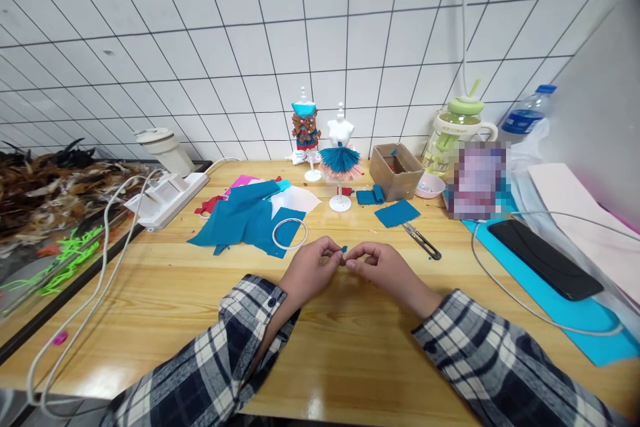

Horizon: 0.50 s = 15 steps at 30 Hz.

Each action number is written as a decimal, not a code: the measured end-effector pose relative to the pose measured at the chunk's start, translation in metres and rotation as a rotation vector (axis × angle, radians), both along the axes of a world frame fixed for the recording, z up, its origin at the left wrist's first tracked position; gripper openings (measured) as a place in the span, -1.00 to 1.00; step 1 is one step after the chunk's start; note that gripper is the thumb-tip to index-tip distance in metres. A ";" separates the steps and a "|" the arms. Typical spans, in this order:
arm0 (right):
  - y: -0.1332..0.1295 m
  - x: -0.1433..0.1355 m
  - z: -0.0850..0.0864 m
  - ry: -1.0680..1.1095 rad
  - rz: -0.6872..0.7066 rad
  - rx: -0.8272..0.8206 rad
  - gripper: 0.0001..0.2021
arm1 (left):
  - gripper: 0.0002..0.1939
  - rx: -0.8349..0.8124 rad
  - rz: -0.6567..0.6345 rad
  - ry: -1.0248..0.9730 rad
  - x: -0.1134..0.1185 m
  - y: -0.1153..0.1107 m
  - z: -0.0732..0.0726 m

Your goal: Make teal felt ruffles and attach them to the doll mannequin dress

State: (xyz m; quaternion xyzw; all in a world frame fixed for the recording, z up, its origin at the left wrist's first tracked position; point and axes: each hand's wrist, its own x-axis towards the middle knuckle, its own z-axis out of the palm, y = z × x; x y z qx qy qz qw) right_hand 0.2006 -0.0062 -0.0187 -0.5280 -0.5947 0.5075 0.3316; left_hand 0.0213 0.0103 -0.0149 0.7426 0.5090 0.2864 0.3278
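My left hand [313, 269] and my right hand [383, 269] meet above the table's middle, fingertips close together. A tiny scrap of teal cloth [344, 249] pokes up from my left thumb and finger, which pinch it. The right thumb and forefinger are pressed together beside it; whatever they grip is too small to make out. Just beyond stands a white mini dress form [341, 127] wearing a teal and pink pleated skirt [340, 161]. A white ring [276, 235] lies on teal cloth [235, 217] to the left. Thread snips [423, 241] touch a teal cloth square [397, 213] on the right.
Behind is a second dressed form [305, 127]. A cardboard box [407, 180], a small bowl [430, 185], a green-lidded cup [460, 127] and a water bottle [527, 113] stand back right. A black phone [545, 259] lies right; a power strip [173, 200] with cables sits left.
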 end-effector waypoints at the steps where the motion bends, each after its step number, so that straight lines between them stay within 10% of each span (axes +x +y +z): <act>1: 0.000 -0.001 -0.002 0.002 -0.023 0.012 -0.76 | -0.88 0.000 -0.005 0.008 0.000 0.000 -0.001; 15: 0.003 -0.003 -0.008 -0.048 -0.098 0.017 -0.81 | -0.87 0.041 -0.045 0.065 0.001 -0.004 0.001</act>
